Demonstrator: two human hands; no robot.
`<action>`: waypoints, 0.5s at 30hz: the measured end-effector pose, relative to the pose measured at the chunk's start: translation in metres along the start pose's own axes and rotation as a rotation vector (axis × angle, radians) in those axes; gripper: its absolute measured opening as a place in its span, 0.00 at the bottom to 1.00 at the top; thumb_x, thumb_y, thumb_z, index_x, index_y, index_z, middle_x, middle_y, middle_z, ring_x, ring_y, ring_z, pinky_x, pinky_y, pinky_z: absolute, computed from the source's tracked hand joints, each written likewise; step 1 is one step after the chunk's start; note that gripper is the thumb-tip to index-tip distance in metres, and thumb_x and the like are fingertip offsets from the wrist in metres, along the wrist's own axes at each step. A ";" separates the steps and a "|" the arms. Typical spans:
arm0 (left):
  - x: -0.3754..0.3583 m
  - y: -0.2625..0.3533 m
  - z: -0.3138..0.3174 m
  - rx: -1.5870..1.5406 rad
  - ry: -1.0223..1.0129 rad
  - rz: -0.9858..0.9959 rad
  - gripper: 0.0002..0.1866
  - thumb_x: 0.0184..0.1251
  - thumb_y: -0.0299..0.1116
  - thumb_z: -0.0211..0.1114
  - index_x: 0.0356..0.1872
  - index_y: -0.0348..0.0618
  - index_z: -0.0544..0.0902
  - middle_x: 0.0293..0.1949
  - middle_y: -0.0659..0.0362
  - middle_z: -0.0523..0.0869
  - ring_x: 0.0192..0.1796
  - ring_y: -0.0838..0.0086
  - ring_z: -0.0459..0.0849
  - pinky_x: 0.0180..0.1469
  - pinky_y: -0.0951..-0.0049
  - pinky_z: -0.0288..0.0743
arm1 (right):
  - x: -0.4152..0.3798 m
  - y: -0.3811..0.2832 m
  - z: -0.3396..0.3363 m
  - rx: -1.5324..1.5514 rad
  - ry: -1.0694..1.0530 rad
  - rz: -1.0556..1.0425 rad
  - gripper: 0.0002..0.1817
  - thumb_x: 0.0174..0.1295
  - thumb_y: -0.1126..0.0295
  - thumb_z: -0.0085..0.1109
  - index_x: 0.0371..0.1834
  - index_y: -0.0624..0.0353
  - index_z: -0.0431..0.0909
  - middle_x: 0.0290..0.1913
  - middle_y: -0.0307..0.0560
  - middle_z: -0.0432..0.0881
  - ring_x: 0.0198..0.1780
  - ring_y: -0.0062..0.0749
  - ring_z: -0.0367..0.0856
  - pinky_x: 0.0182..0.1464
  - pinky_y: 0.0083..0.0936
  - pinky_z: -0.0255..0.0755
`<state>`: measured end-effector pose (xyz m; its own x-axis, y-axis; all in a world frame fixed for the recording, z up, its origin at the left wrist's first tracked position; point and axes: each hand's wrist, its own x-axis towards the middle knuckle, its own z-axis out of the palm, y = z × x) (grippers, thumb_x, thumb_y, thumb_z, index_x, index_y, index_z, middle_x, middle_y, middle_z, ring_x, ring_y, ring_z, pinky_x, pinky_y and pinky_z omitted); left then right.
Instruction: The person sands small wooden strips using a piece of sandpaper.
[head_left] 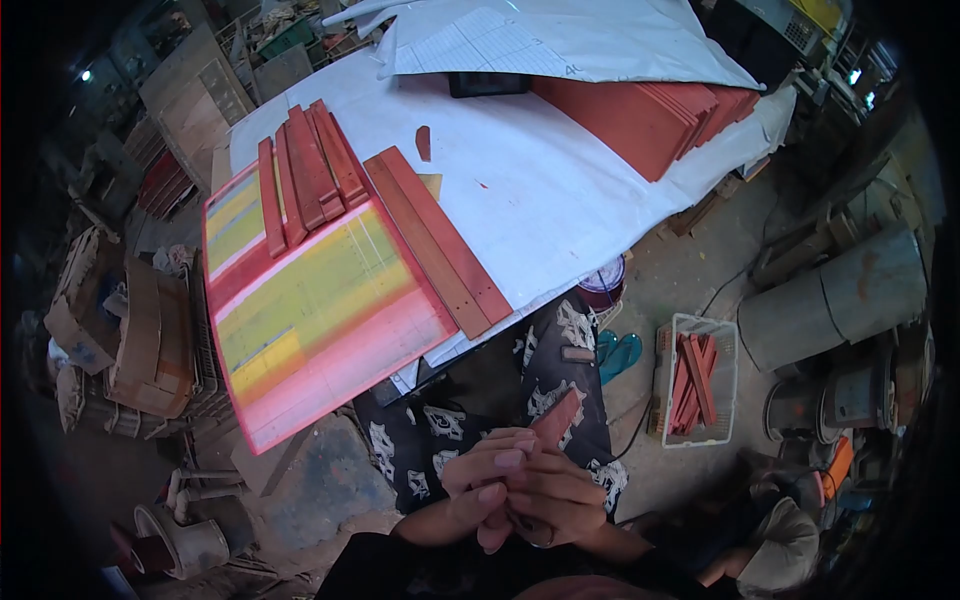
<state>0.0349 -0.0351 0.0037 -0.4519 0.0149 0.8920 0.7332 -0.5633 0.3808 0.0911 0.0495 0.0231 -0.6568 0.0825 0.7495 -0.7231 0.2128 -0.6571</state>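
My left hand [482,482] and my right hand [560,492] are close together above my lap, fingers curled and overlapping. A flat red wooden piece [558,418] sticks out from between them, angled up to the right. Its lower part is hidden by my fingers, and both hands seem closed around it. A ring-like band shows on my right hand. Beneath is dark cloth with a white pattern [445,422], over my legs. A small brownish block [577,354] rests on the cloth over my right leg.
Ahead, a table with white covering [520,190] carries a yellow-and-pink panel [320,300], red strips [312,170], a small red piece [423,143] and stacked red boards [640,125]. Right: a crate [730,385] of red strips, teal sandals [622,357], metal drum [840,300] and another person [785,550].
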 end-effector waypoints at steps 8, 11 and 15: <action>-0.005 -0.003 0.008 0.074 0.090 0.049 0.30 0.77 0.55 0.36 0.70 0.45 0.60 0.64 0.42 0.63 0.67 0.49 0.69 0.67 0.45 0.66 | 0.009 -0.002 0.002 -0.019 -0.008 -0.005 0.14 0.50 0.77 0.67 0.43 0.65 0.84 0.49 0.53 0.84 0.56 0.48 0.82 0.63 0.47 0.71; -0.009 0.000 -0.007 0.103 0.064 0.034 0.28 0.77 0.55 0.38 0.66 0.46 0.64 0.62 0.42 0.66 0.65 0.48 0.70 0.63 0.43 0.69 | -0.001 0.002 0.002 -0.026 -0.017 0.019 0.15 0.51 0.77 0.67 0.44 0.64 0.84 0.50 0.53 0.84 0.56 0.47 0.82 0.63 0.46 0.70; -0.002 -0.006 0.006 0.049 0.095 0.070 0.26 0.77 0.53 0.38 0.65 0.48 0.65 0.62 0.44 0.65 0.66 0.49 0.70 0.63 0.43 0.69 | 0.012 -0.009 -0.005 -0.027 -0.082 0.037 0.16 0.54 0.77 0.66 0.48 0.64 0.82 0.52 0.53 0.83 0.57 0.44 0.81 0.64 0.42 0.69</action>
<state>0.0344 -0.0271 0.0014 -0.4435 -0.1030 0.8903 0.7876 -0.5190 0.3323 0.0913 0.0531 0.0384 -0.6989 0.0114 0.7151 -0.6929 0.2371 -0.6810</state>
